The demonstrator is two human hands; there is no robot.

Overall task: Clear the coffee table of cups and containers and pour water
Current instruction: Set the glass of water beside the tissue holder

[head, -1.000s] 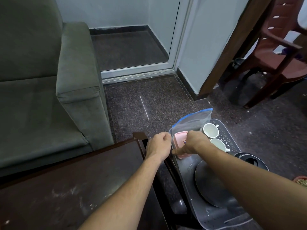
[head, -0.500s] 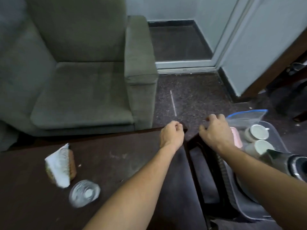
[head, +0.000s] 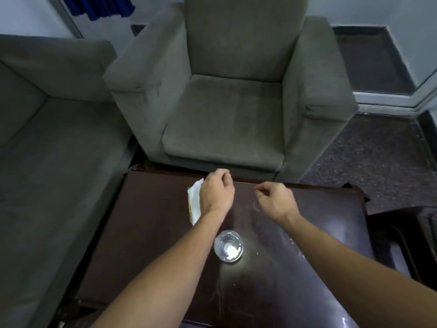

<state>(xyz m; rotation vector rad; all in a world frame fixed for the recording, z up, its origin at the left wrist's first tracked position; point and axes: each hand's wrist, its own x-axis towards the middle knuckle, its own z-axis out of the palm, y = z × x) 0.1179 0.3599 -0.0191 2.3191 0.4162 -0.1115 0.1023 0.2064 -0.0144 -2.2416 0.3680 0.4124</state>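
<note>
Glass [head: 228,246] upright on the bench [head: 307,268] between my forearms, my left hand [head: 216,195] and right hand [head: 275,201] hovering beyond it, fingers [head: 261,191] loosely curled and empty; I judge it light, slick and breakable, best gripped round its wall.

— Table status?
— Dark coffee table [head: 307,233]: one clear glass [head: 228,245] stands upright near the centre, something white at its bottom. A white packet [head: 195,204] lies beyond it, to the left.
— Hands?
— Left hand [head: 216,195] hovers over the packet's right edge, contact undetermined. Right hand [head: 275,201] is just right of it, above bare tabletop. Both loosely curled, holding nothing.
— Surroundings?
— Grey armchair [head: 231,114] at the far edge, grey sofa [head: 47,138] on the left.
</note>
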